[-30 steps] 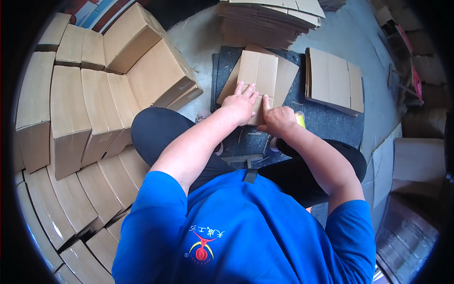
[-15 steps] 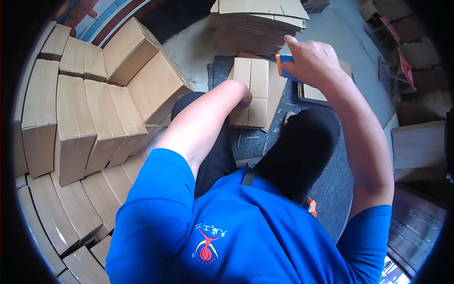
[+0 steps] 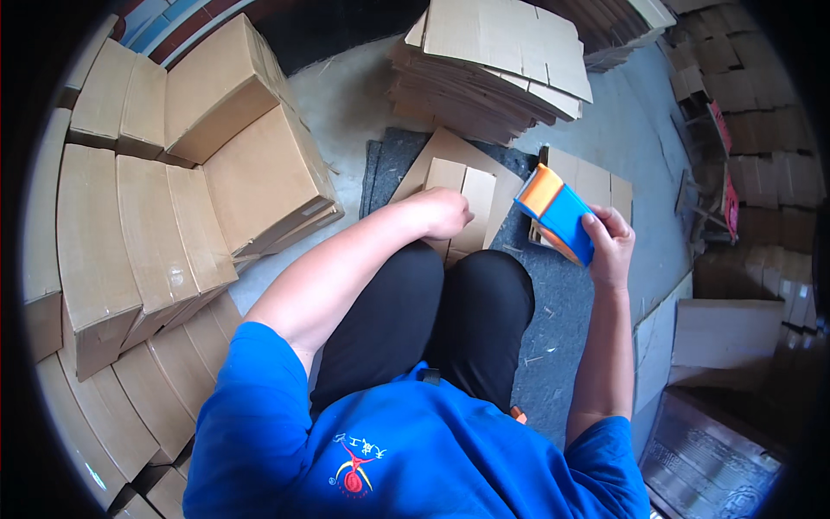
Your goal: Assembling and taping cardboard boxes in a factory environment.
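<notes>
A small brown cardboard box (image 3: 478, 201) stands in front of my knees, a seam running down its top. My left hand (image 3: 445, 213) rests on its left side with the fingers curled in; whatever they pinch, if anything, is hidden. In my right hand (image 3: 612, 245) is a blue and orange tape dispenser (image 3: 566, 216), held up to the right of the box. Its orange end points toward the far left, apart from the box. Beneath the box lies a flat cardboard sheet (image 3: 443, 149).
Flattened cartons (image 3: 501, 39) form a tall stack beyond the box. A low cardboard pile (image 3: 588, 173) lies behind the dispenser. Closed cartons (image 3: 259, 173) are piled along my left. A dark grey mat (image 3: 553, 346) covers the floor; more cardboard (image 3: 726, 333) stands at right.
My right hand has come down and nearer with the tape dispenser, now turned and more visible. The left hand has shifted across the box's near part. My knees have moved together.
</notes>
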Demonstrator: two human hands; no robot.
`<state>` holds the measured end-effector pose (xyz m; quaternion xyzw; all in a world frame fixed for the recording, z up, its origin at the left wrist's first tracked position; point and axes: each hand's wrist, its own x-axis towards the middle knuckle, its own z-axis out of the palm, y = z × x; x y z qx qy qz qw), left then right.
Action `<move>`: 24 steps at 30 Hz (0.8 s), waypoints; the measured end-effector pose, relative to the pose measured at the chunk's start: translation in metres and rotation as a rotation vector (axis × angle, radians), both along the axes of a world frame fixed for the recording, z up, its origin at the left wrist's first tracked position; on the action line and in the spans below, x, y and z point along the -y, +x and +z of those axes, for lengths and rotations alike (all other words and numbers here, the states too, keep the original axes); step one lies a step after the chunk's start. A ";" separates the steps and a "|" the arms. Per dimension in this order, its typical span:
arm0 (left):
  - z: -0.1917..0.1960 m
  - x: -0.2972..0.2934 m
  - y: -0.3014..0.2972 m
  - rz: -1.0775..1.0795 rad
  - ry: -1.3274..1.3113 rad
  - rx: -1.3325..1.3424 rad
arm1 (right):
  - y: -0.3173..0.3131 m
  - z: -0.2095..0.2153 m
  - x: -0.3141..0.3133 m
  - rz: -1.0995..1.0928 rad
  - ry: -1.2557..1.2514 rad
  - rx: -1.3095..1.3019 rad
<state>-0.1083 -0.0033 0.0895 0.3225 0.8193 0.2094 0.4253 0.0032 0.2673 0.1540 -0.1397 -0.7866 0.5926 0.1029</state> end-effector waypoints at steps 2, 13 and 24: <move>0.008 -0.003 0.000 0.548 0.437 0.375 | -0.003 -0.006 -0.002 0.037 -0.035 0.012; 0.012 -0.016 -0.015 0.910 0.824 1.049 | -0.034 -0.026 0.006 0.158 0.019 0.029; -0.028 0.035 -0.031 1.105 0.721 0.788 | -0.068 -0.033 0.022 0.272 0.253 0.170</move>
